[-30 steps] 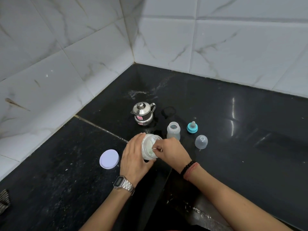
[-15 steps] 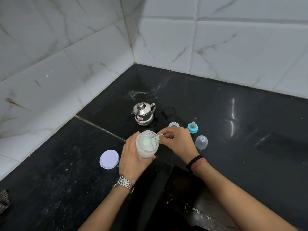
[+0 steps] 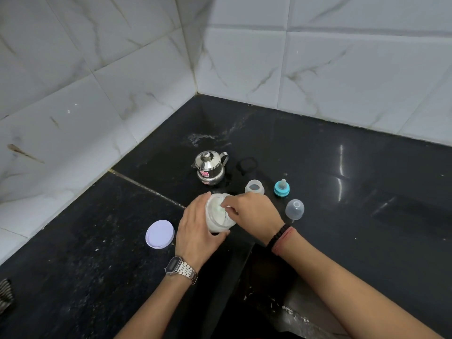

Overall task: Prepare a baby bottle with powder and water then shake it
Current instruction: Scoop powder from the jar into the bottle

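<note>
Head view: the left hand (image 3: 199,226) is wrapped around a white powder jar (image 3: 218,212) tipped toward the person, while the right hand (image 3: 252,214) reaches into its mouth, fingers pinched, on what cannot be told. The open baby bottle (image 3: 254,187) stands upright on the black counter (image 3: 342,216) just beyond the right hand, long axis vertical, mouth up, between the steel kettle (image 3: 210,167) and the blue teat ring (image 3: 281,188). Powder may spill in the carry across to the narrow mouth, or the right wrist may knock the light bottle over.
</note>
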